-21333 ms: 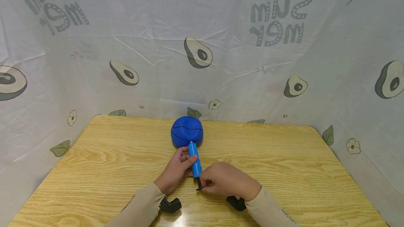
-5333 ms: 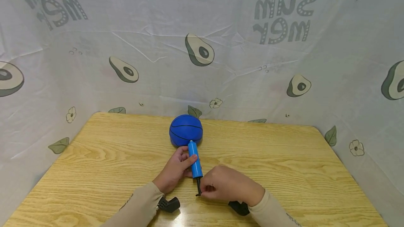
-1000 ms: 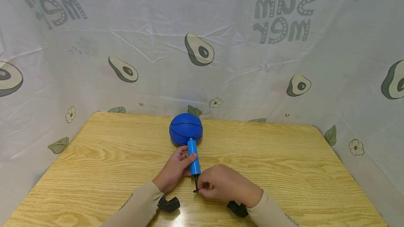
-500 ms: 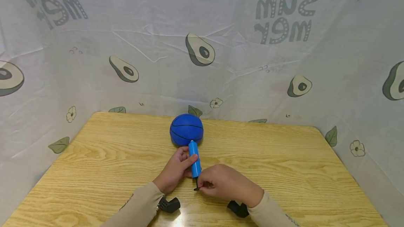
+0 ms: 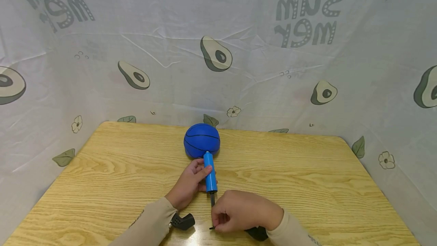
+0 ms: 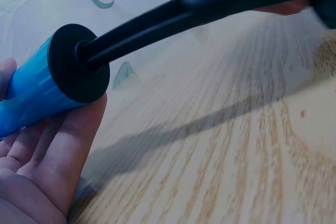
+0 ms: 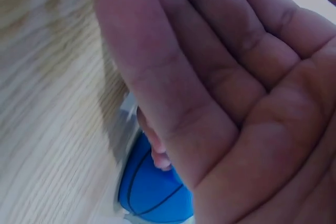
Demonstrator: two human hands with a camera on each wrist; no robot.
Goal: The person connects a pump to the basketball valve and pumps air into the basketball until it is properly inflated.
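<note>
A blue ball with black seam lines sits near the table's back edge, round and full. My left hand grips the light blue barrel of a hand pump, whose front tip meets the ball's near side; a needle cannot be seen. The pump's black rod is drawn well out of the barrel in the left wrist view. At the rod's end, my right hand holds the black handle with curled fingers. In the right wrist view the palm hides the handle.
The wood-grain table extends to both sides of the hands. Behind it hangs a pale curtain printed with avocados and leaves. A black wrist device sits at the left cuff.
My right hand has pulled the pump's handle back toward me, so more rod shows. The left hand and barrel hardly moved. The ball, dented in the oldest frame, now looks rounder.
</note>
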